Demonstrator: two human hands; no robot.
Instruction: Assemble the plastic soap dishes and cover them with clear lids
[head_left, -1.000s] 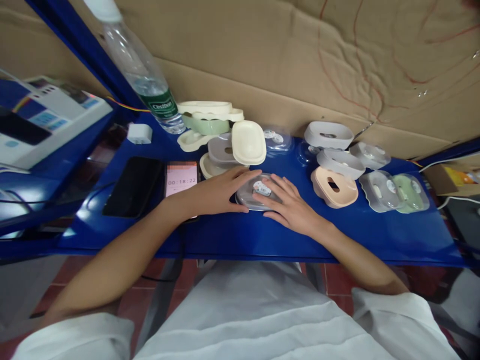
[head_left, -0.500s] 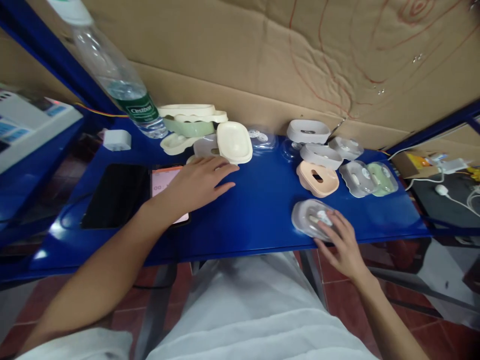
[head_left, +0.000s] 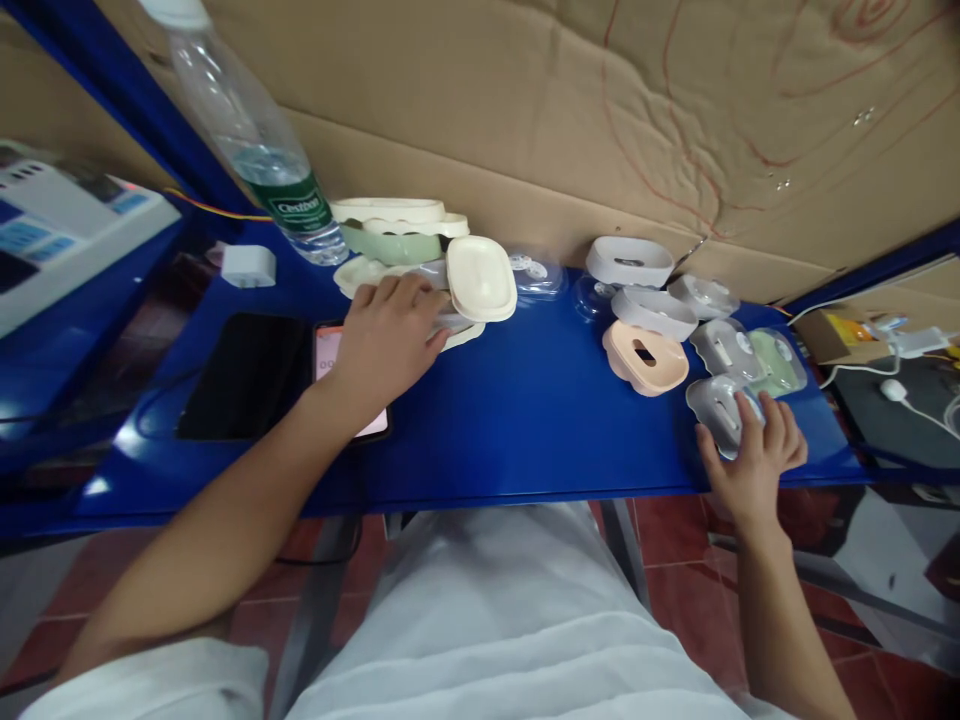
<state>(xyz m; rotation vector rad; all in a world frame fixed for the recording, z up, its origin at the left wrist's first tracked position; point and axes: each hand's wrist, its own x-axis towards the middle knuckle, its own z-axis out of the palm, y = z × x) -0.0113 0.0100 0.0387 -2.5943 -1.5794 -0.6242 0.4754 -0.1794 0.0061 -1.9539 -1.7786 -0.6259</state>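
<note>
My right hand (head_left: 752,452) lies on a clear grey soap-dish piece (head_left: 712,405) near the right front of the blue table (head_left: 540,420), fingers curled over its top. It sits beside a similar clear piece (head_left: 721,347) and a green one (head_left: 778,360). My left hand (head_left: 386,335) rests at the back left, fingers curled on a grey dish (head_left: 442,318) under a cream lid (head_left: 481,279). A stack of cream and green dishes (head_left: 390,232) stands just behind that hand.
A water bottle (head_left: 251,135) leans at the back left beside a white charger block (head_left: 248,266). A dark tablet (head_left: 244,375) and a phone (head_left: 330,360) lie left. A peach dish (head_left: 645,357) and white dishes (head_left: 630,262) sit right of centre. Cardboard (head_left: 570,110) backs the table.
My right hand has slid the clear grey piece from the table's middle out to the right, next to the other clear pieces. My left hand moved back onto the grey dish.
</note>
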